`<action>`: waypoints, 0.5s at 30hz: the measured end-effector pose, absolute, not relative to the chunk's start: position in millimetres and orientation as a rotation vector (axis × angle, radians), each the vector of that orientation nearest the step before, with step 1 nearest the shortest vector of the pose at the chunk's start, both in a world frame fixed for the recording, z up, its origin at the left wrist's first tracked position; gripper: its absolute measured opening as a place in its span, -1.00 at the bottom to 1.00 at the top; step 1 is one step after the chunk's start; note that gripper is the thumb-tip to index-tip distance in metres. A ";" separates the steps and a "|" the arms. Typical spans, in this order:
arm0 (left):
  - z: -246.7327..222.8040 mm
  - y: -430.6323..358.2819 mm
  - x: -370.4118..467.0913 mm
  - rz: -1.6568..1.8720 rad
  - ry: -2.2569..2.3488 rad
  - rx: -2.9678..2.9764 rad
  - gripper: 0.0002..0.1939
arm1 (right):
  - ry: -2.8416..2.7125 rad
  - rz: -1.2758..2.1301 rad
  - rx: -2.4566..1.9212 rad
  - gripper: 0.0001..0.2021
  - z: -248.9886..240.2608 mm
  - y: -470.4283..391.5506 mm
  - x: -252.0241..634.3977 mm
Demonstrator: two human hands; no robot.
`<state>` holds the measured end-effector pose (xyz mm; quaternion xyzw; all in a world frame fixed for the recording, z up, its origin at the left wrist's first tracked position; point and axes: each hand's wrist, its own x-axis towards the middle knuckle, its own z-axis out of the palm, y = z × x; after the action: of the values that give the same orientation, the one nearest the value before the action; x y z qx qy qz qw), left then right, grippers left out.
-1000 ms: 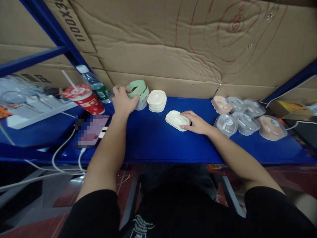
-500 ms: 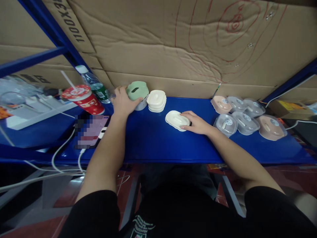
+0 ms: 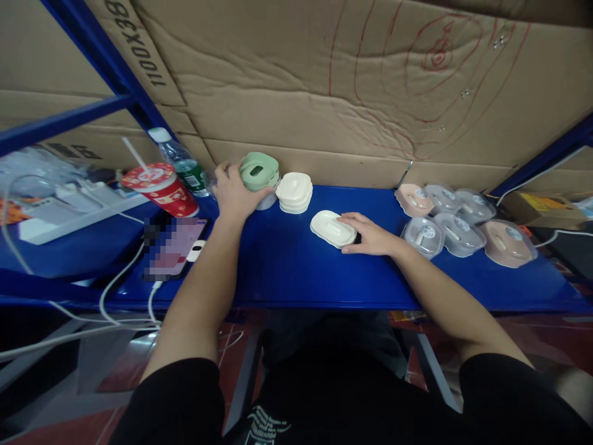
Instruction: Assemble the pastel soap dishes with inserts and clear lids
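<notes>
My left hand (image 3: 234,193) curves around the left side of a green plastic piece with a dark oval slot (image 3: 259,171), thumb and fingers apart at its edge. This piece tops a stack whose lower part is pale greyish and partly hidden by my hand. Just right of it stands a stack of cream-white plastic pieces (image 3: 294,193). On the table's middle lies a white oval plastic piece (image 3: 332,227) with a raised bar along its centre. My right hand (image 3: 368,236) grips its right end, fingers on the far side and thumb on the near side.
Several clear-lidded containers (image 3: 458,233), pink and grey, stand at the right. On the left are a red paper cup with a straw (image 3: 169,191), a water bottle (image 3: 188,170), a phone (image 3: 173,247) and white cables. Cardboard (image 3: 278,80) walls the back of the blue table (image 3: 296,278).
My left hand stays at the green piece, whose top now shows at a slightly different angle. My right thumb has shifted slightly along the white piece. The camera view has moved a little.
</notes>
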<state>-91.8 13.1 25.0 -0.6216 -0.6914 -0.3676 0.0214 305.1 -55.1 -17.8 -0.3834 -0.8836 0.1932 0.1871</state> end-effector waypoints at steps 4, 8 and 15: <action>25.0 11.9 -89.7 -1.160 -2.165 -1.913 0.10 | -2.549 0.583 -1.063 -0.25 -11.8 -56.7 313.5; 24.7 11.1 -86.3 -1.195 -2.189 -1.921 0.11 | -2.506 0.582 -0.961 -0.71 -13.1 -54.1 313.7; 19.6 14.1 -80.7 -1.272 -2.186 -1.961 0.10 | -2.295 0.493 -0.930 -0.77 -5.2 -60.5 296.7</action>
<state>-80.7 14.1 19.6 -0.6126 -0.6827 -0.3972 -0.0292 296.7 -60.5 -5.2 -0.3508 -0.8662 0.1859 0.3036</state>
